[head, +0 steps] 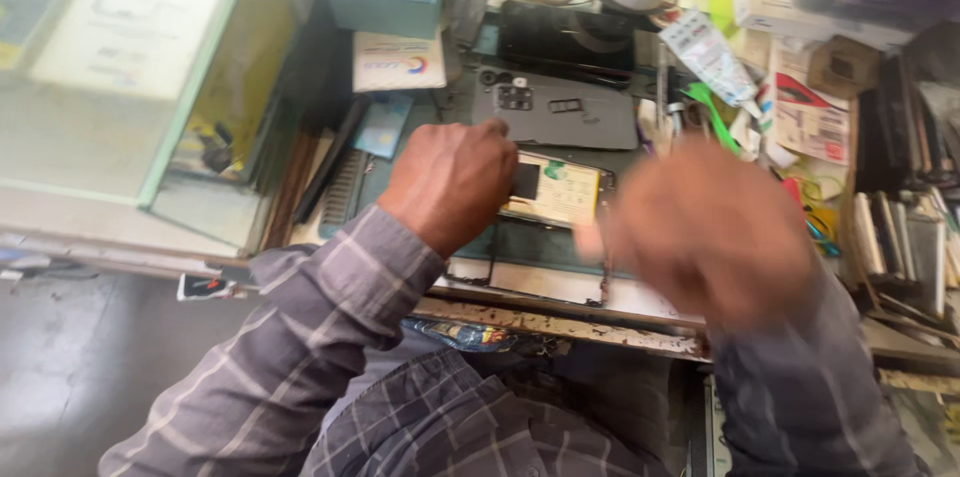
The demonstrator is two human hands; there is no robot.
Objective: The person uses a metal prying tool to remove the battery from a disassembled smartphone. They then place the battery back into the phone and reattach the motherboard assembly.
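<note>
Cluttered wooden workbench [560, 329] beside a glass display counter [130, 87], dark floor [70, 367] below, in daylight.

Around the opened phone [553, 192] there is little free room. A grey back cover [560, 115] lies just behind it, a dark phone [566, 40] further back. Tweezers and packets [712, 57] crowd its right. The left hand [455, 182] blocks its left end, the blurred right hand [705, 232] its right. Bare mat [530, 245] shows only in front.
</note>
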